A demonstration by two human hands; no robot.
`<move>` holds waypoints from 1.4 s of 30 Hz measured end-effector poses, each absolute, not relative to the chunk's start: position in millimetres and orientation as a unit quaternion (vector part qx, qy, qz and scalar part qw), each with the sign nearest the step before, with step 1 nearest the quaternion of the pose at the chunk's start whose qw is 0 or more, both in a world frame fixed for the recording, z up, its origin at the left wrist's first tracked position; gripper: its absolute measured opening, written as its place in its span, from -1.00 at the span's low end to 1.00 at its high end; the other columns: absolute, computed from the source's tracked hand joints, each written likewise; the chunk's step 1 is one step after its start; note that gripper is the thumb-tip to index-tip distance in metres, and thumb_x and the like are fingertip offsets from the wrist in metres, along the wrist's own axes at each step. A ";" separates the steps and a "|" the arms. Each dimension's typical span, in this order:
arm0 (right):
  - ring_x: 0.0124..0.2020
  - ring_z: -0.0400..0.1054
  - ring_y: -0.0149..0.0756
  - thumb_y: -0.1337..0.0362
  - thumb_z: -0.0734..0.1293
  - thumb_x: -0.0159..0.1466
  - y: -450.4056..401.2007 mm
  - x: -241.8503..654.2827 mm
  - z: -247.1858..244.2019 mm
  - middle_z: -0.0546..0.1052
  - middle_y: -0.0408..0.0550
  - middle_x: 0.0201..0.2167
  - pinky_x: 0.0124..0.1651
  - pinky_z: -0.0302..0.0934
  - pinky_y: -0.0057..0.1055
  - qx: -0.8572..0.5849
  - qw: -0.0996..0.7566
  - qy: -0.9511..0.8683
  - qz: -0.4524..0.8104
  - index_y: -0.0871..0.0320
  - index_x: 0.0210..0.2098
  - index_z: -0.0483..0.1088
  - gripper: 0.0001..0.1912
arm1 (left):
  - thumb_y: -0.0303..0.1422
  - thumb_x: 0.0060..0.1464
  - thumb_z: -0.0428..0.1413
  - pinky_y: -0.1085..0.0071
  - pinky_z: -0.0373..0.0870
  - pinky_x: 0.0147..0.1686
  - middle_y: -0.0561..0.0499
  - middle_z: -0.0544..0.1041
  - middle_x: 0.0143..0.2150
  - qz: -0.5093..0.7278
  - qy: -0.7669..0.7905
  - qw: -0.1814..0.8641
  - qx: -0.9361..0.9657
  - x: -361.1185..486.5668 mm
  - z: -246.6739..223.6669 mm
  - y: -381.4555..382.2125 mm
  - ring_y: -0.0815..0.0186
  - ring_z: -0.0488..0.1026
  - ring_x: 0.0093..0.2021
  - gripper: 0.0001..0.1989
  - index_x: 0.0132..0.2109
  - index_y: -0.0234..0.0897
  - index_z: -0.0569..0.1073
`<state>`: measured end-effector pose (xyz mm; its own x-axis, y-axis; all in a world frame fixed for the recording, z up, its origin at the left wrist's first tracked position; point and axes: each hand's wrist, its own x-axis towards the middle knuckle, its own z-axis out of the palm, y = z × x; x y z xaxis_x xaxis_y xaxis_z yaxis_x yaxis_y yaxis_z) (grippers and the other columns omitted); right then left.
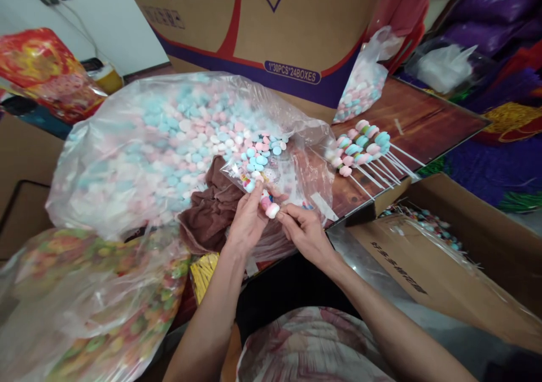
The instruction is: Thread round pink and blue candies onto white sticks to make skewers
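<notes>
Over the table, my left hand (248, 218) is closed around a short marshmallow skewer (266, 202) with pink, blue and white pieces. My right hand (305, 232) pinches the lower end of it, fingertips against a white marshmallow (272, 210); any stick there is hidden. Just past my left fingers lies a piece of clear plastic film (232, 170). Behind my hands, a large clear bag (114, 111) full of pink, blue and white marshmallows (199, 125) lies open towards me. A brown cloth (214, 201) is bunched beside my left wrist.
Several marshmallow skewers (364, 145) lie stacked on the wooden table (440, 111) at right. A big carton (254, 38) stands behind. An open cardboard box (402, 258) sits lower right, and a bag of colourful ring-shaped candy (97, 303) lower left. Yellow strips (203, 275) lie near my left forearm.
</notes>
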<state>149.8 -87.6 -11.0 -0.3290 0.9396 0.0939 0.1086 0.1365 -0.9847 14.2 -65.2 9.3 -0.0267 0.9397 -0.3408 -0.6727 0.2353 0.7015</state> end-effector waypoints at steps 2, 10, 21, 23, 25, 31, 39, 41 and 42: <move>-0.55 0.09 -0.43 0.18 0.20 0.41 -87.3 155.9 -10.1 0.24 -0.25 -0.63 -0.43 -0.01 -0.48 -0.410 0.385 -0.662 0.496 0.14 -0.47 0.30 -0.67 | -0.18 0.03 0.32 0.46 0.50 -0.31 0.03 0.55 -0.40 0.595 0.399 0.681 0.151 10.1 9.9 -63.4 0.35 0.55 -0.40 -0.69 -0.27 -0.35 0.49; -0.43 0.35 -0.30 0.31 0.15 0.43 -82.7 160.8 -5.2 0.56 -0.04 -0.38 -0.39 -0.02 -0.43 -0.495 0.249 -0.800 0.228 0.11 -0.19 0.49 -0.73 | -0.19 -0.02 0.35 0.44 0.51 -0.30 0.00 0.56 -0.44 0.565 0.468 0.659 0.166 16.0 2.8 -69.1 0.34 0.54 -0.42 -0.68 -0.30 -0.38 0.51; -0.56 0.10 -0.43 0.26 0.18 0.39 -87.8 161.4 -1.9 0.24 -0.26 -0.63 -0.42 -0.04 -0.46 -0.448 0.323 -0.709 0.439 0.13 -0.49 0.23 -0.69 | -0.30 0.11 0.27 0.42 0.50 -0.20 0.09 0.52 -0.43 0.696 0.377 0.606 0.074 5.5 9.8 -55.1 0.36 0.57 -0.34 -0.82 -0.31 -0.30 0.46; -0.57 0.11 -0.45 0.21 0.19 0.39 -89.3 159.3 0.4 0.27 -0.26 -0.65 -0.44 -0.02 -0.47 -0.426 0.327 -0.672 0.510 0.13 -0.52 0.21 -0.67 | -0.30 0.13 0.25 0.46 0.48 -0.25 0.15 0.44 -0.51 0.710 0.362 0.603 0.048 5.7 9.6 -52.7 0.45 0.49 -0.46 -0.77 -0.37 -0.31 0.41; -0.61 0.08 -0.48 0.17 0.21 0.37 -91.2 156.6 2.4 0.27 -0.27 -0.68 -0.50 -0.05 -0.49 -0.411 0.334 -0.617 0.583 0.14 -0.51 0.23 -0.67 | -0.27 0.15 0.24 0.49 0.46 -0.29 0.17 0.39 -0.54 0.723 0.346 0.596 0.040 6.4 9.7 -51.0 0.52 0.40 -0.55 -0.72 -0.40 -0.32 0.36; -0.76 -0.22 -0.62 0.10 0.39 0.25 -90.1 160.7 3.8 0.21 -0.36 -0.73 -0.67 -0.35 -0.58 -0.316 0.290 -0.361 0.828 0.20 -0.38 0.36 -0.72 | -0.12 0.12 0.22 0.55 0.40 -0.40 0.21 0.29 -0.61 0.735 0.338 0.586 0.033 8.7 14.2 -49.7 0.55 0.27 -0.63 -0.61 -0.44 -0.28 0.29; -0.79 -0.27 -0.69 0.19 0.46 0.22 -83.9 173.2 -2.1 0.21 -0.40 -0.73 -0.72 -0.26 -0.67 -0.232 0.219 -0.245 0.916 0.24 -0.35 0.39 -0.75 | -0.01 0.05 0.23 0.56 0.34 -0.51 0.22 0.24 -0.63 0.723 0.363 0.586 0.045 5.9 17.3 -49.3 0.55 0.22 -0.65 -0.56 -0.45 -0.25 0.29; -0.79 -0.27 -0.68 0.19 0.46 0.21 -83.5 170.3 -1.8 0.21 -0.40 -0.74 -0.72 -0.27 -0.67 -0.233 0.219 -0.246 0.915 0.24 -0.35 0.39 -0.75 | -0.02 0.06 0.23 0.56 0.33 -0.52 0.22 0.26 -0.62 0.711 0.375 0.593 0.054 8.4 16.4 -51.4 0.55 0.22 -0.66 -0.56 -0.45 -0.26 0.29; -0.79 -0.27 -0.68 0.18 0.46 0.21 -83.2 167.6 -1.3 0.22 -0.39 -0.74 -0.72 -0.28 -0.67 -0.236 0.222 -0.251 0.912 0.24 -0.36 0.39 -0.74 | -0.03 0.06 0.23 0.56 0.33 -0.52 0.21 0.26 -0.62 0.704 0.382 0.596 0.060 10.6 15.9 -52.9 0.55 0.22 -0.66 -0.57 -0.45 -0.26 0.29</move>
